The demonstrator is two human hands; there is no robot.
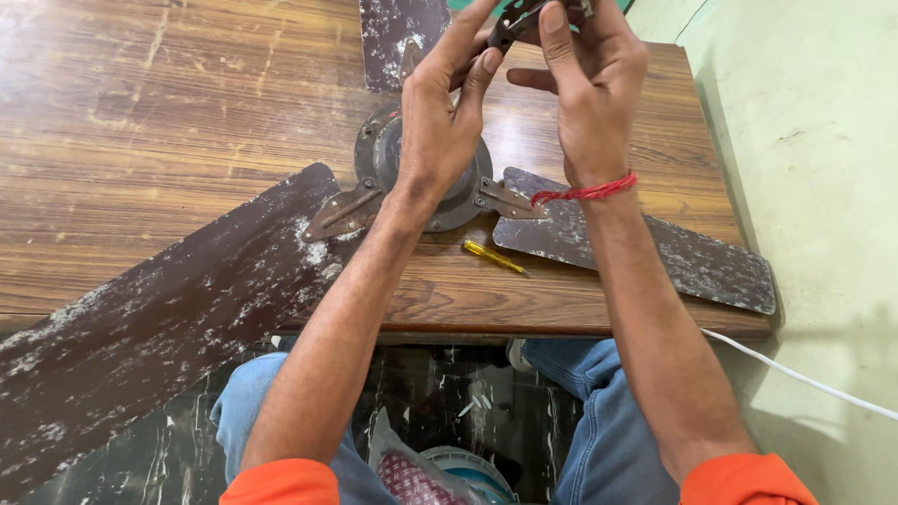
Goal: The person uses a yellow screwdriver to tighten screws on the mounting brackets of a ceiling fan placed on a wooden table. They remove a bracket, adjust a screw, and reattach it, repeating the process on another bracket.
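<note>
Scene: A person in orange sleeves and blue jeans sits at a scuffed wooden table [168, 112], both bare hands raised over a dismantled ceiling fan.
Left hand: The left hand [440, 122] hovers above the fan's round metal motor hub [463, 201], fingers curled, thumb and forefinger pinched on the lower end of a small dark tool [510, 26] at about 12 o'clock from the hub.
Right hand: The right hand [589, 89], a red thread [585, 194] tied at its wrist, closes its fingers on the same small dark tool from the 2 o'clock side; the tool's top runs out of the picture, so its kind cannot be told.
Fan: The hub lies near the table's middle; one worn brown blade [140, 318] stretches to 8 o'clock past the table edge, another blade [673, 252] points to 4 o'clock, and a third [402, 37] to 12 o'clock.
Screwdriver: A small yellow-handled screwdriver [491, 255] lies on the table at 5 o'clock from the hub, untouched.
Surroundings: A white cable [804, 379] crosses the pale floor at 4 o'clock; a bag [412, 472] rests between the person's knees.
</note>
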